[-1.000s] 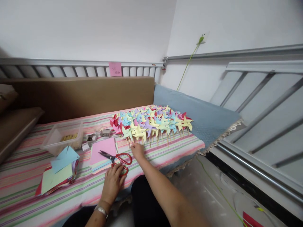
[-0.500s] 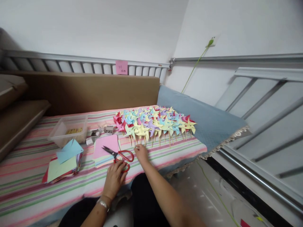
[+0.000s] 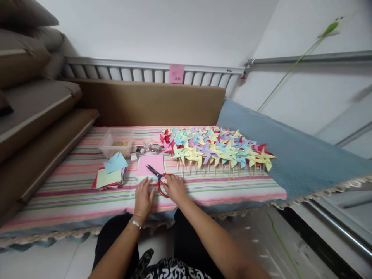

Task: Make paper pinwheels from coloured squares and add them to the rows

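A pair of scissors (image 3: 158,175) with red handles and dark blades lies partly over a stack of pink paper squares (image 3: 151,164). My right hand (image 3: 176,189) has its fingers closed on the upper red handle. My left hand (image 3: 143,197) rests just left of the handles, fingers stretched out at the paper stack's near edge, holding nothing. To the right, rows of paper pinwheels (image 3: 209,153) in yellow, blue, purple, pink and red lie on thin wooden sticks. Farther left is a pile of coloured paper squares (image 3: 109,176), a blue sheet on top.
Behind the paper stand a clear plastic box (image 3: 106,145) and small open boxes (image 3: 154,148) of metal bits. Striped cloth (image 3: 87,197) covers the surface. A brown padded panel (image 3: 157,102) runs along the back, and cushions (image 3: 37,128) are stacked at left.
The view has turned left and down. My right hand has left the pinwheel sticks and reached the scissors. My left hand has come off the scissor handle to the paper stack's edge.
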`<state>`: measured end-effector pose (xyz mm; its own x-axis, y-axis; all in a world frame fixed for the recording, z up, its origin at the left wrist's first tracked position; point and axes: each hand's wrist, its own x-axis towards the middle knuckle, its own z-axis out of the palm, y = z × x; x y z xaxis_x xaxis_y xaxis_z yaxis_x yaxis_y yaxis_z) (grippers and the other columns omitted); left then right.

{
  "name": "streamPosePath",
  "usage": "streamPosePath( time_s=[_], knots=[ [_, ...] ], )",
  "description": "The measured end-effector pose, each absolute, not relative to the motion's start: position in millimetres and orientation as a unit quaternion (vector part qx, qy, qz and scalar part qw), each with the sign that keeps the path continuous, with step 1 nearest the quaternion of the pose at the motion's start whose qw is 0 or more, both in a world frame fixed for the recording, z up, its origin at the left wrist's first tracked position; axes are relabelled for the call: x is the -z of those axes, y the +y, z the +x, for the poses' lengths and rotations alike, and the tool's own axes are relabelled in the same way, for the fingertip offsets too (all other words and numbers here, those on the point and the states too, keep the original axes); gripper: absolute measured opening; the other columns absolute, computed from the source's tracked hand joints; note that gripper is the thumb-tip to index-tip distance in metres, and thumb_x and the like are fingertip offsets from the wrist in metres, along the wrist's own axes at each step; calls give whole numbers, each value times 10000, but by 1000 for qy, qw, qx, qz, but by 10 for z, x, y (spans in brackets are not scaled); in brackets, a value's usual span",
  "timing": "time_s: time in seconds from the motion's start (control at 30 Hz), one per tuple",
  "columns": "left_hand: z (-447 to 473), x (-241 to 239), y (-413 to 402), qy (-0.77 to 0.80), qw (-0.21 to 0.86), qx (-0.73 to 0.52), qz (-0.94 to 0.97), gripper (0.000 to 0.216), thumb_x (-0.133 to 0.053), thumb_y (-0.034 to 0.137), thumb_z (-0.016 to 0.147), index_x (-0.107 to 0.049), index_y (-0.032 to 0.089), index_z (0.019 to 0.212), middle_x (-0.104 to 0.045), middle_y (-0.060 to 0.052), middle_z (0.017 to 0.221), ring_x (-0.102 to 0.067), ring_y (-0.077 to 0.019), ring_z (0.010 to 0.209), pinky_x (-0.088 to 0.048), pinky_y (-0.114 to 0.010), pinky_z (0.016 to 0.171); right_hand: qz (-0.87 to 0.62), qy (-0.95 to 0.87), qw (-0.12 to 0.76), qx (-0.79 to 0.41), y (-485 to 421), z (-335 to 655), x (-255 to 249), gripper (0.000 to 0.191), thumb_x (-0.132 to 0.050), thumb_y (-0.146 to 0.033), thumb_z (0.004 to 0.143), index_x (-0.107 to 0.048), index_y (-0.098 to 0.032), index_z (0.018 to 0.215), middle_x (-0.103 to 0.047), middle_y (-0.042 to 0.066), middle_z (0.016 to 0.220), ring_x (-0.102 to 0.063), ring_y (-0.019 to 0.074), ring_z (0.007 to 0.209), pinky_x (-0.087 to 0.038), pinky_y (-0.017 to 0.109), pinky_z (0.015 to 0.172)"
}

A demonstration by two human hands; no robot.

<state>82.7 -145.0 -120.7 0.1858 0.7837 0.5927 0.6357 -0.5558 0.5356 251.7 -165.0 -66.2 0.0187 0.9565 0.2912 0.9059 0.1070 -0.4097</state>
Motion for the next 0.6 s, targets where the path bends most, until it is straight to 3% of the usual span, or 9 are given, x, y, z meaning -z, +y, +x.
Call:
streamPosePath(
  time_s=[0.37,0.6],
  knots=[
    [612,1235,-1260,573,161,-456,662,418,-566,328,806,-547,138,1178,-532,-182,1289,-463,-305,1235,-351,-479,1043,-663,-669,325,-84,-1685,2589,664,408,-600,-181,763,-551,-189,1168,-641,79,1069,-566,228,1003,-413,319,903],
    [503,853,-666,654,235,-400,597,328,-575,328,831,-591,129,1092,-628,-127,1080,-589,-284,1032,-494,-434,856,-706,-577,392,-124,-1498,2582,709,358,-601,-265,772,-551,-176,1115,-667,71,973,-621,214,889,-475,311,782]
  ],
)
